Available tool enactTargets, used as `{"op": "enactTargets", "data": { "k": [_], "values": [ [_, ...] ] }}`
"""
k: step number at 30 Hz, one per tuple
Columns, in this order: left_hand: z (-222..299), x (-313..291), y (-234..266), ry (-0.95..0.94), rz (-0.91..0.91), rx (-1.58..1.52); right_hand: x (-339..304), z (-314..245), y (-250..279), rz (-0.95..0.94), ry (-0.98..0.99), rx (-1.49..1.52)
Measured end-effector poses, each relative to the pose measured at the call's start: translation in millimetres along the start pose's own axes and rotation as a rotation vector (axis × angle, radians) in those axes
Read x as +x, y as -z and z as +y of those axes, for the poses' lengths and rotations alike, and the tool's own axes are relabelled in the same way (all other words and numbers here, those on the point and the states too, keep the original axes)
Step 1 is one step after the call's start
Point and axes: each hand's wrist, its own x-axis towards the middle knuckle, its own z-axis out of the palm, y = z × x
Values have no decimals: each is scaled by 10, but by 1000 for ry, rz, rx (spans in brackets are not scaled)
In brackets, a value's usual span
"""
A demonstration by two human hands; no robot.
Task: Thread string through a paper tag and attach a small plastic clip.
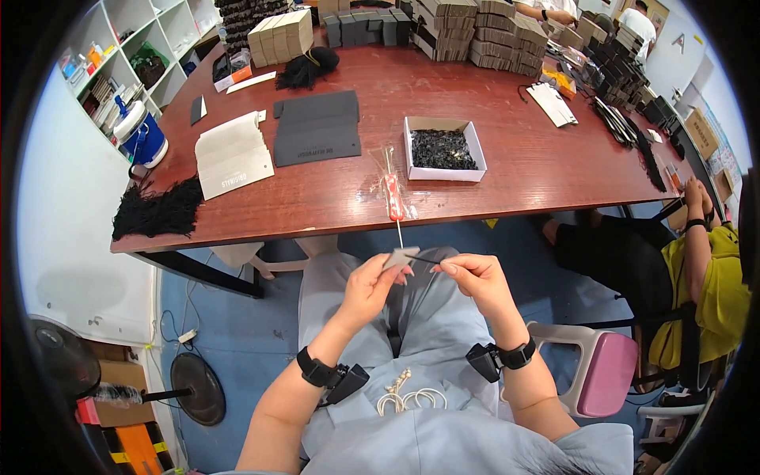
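Above my lap, my left hand (366, 286) is closed on a small flat grey piece of card (401, 256), pinched by its edge. My right hand (480, 279) pinches a thin black cord (426, 260) that runs left to the card. Right beyond the card is a tool with a red handle (393, 199) and a thin metal shaft (399, 232), which reaches over the table edge toward it. Clear tape (385, 168) lies around the handle. Whether the shaft's tip touches or passes through the card cannot be made out.
On the red-brown table (317, 190) stand a white box of small black pieces (445, 150), a grey sheet (318, 125), a beige sheet (233, 154) and black cords (158, 209). Stacked cartons (507, 39) line the back. A person in yellow-green (708, 293) sits at right.
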Motion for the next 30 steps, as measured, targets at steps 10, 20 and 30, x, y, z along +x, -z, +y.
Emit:
{"op": "enactTargets", "data": {
  "k": [10,20,30],
  "values": [
    [-100,-249,-70,-256,-59,244,268,-130,-201,-232,14,-110],
    [-57,-290,-46,-218,-50,208,262,-208,-255,-235,-14,-94],
    [128,-371,-12,116,-96,-282,249,-389,-4,-97,81,511]
  ]
}}
